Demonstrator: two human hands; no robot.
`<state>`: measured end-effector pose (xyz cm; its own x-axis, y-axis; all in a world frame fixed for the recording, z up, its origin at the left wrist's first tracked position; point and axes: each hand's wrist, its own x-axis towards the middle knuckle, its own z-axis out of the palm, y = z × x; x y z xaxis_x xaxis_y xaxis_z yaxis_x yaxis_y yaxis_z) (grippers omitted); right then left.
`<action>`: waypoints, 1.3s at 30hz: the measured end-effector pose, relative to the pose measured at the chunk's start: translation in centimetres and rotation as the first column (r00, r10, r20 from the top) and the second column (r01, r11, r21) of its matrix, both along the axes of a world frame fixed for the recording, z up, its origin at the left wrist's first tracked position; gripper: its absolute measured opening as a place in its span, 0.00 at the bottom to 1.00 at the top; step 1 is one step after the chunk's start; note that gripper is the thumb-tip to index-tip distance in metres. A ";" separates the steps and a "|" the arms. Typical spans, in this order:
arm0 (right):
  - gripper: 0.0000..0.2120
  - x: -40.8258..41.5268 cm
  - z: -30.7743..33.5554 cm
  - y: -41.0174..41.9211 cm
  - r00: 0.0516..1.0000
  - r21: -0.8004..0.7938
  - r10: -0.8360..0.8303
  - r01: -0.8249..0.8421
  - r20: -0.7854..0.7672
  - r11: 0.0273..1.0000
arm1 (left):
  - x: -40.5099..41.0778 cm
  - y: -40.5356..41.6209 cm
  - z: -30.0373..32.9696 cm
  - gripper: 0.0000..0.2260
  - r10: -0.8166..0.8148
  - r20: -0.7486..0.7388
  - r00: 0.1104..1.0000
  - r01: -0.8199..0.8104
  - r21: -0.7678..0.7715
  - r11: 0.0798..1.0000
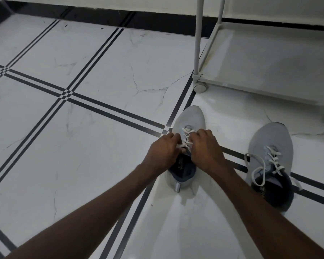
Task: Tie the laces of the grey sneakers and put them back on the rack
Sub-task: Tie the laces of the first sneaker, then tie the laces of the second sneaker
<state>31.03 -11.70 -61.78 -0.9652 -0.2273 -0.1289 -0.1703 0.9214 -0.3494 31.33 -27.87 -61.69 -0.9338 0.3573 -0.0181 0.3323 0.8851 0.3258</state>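
Two grey sneakers with white laces stand on the tiled floor, toes pointing away from me. Over the left sneaker [192, 118] both hands meet at its laces [187, 136]. My left hand [162, 152] pinches a lace end on the left side, and my right hand [204, 146] grips the laces on the right. The right sneaker [269, 144] stands apart, its laces [260, 165] loose and trailing over its side and onto the floor. The white rack [260, 53] stands beyond the sneakers at the upper right, its bottom shelf bare.
The rack has a vertical post [197, 34] and a small caster wheel [199, 88] just beyond the left sneaker's toe. White marble tiles with black stripes spread to the left. A dark skirting [101, 15] runs along the far wall.
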 end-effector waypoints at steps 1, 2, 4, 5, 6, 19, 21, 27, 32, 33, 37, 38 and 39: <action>0.16 0.0 -0.1 -0.1 1.000 -0.017 -0.010 0.010 -0.013 1.000 | 0.1 0.0 -0.1 0.13 0.021 -0.011 1.000 -0.021 -0.023 1.000; 0.16 0.0 -0.3 -0.1 1.000 -0.072 -0.028 0.028 -0.006 0.997 | 0.2 0.1 -0.1 0.13 0.036 -0.020 0.999 -0.037 -0.041 0.998; 0.19 0.0 -0.4 0.0 0.996 -0.200 -0.066 0.076 0.057 0.977 | 0.3 0.4 0.2 0.13 0.070 -0.011 0.998 -0.070 -0.055 0.996; 0.18 0.1 -0.5 0.2 0.993 -0.232 -0.067 0.088 0.096 0.969 | 0.2 0.5 0.4 0.14 0.078 -0.001 0.997 -0.078 -0.074 0.994; 0.15 0.0 -0.6 0.4 0.991 -0.252 -0.059 0.088 0.120 0.964 | 0.0 0.5 0.5 0.15 0.073 0.008 0.997 -0.072 -0.102 0.992; 0.21 -1.2 -2.1 2.6 0.963 -0.252 0.023 0.047 0.270 0.967 | -1.4 -0.2 -0.4 0.13 0.126 0.254 0.959 -0.094 -0.134 0.987; 0.19 -1.2 -1.8 2.5 0.959 -0.190 0.027 0.028 0.281 0.981 | -1.9 -0.4 -0.4 0.13 0.107 0.310 0.945 -0.062 -0.152 0.986; 0.23 -4.6 2.3 5.9 0.925 0.036 0.126 -0.148 0.359 0.988 | -5.9 0.5 4.3 0.23 0.005 0.479 0.878 0.199 -0.376 0.905; 0.19 -6.7 7.5 13.9 0.923 0.199 0.172 -0.251 0.345 0.947 | -8.1 7.2 7.7 0.16 -0.109 0.352 0.930 0.185 -0.192 0.964; 0.17 -6.4 7.9 15.5 0.921 0.179 0.159 -0.234 0.356 0.956 | -7.9 9.1 8.0 0.12 -0.157 0.334 0.929 0.211 -0.131 0.969; 0.09 -1.5 7.7 20.9 0.952 0.082 0.059 -0.087 0.300 0.993 | -5.3 16.8 7.9 0.08 -0.384 0.359 0.851 0.375 0.099 0.922; 0.07 0.2 7.1 21.7 0.962 0.046 0.016 -0.029 0.273 0.999 | -4.3 18.2 7.6 0.10 -0.433 0.364 0.825 0.418 0.124 0.900; 0.07 2.0 6.3 22.4 0.964 0.004 -0.032 0.032 0.264 0.999 | -3.4 19.3 7.0 0.13 -0.467 0.374 0.801 0.454 0.128 0.882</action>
<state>33.03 10.66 -55.45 -0.9040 -0.1966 -0.3797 -0.0424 0.9249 -0.3778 27.97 -8.60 -54.73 -0.5789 0.7499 -0.3203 0.5416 0.6472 0.5365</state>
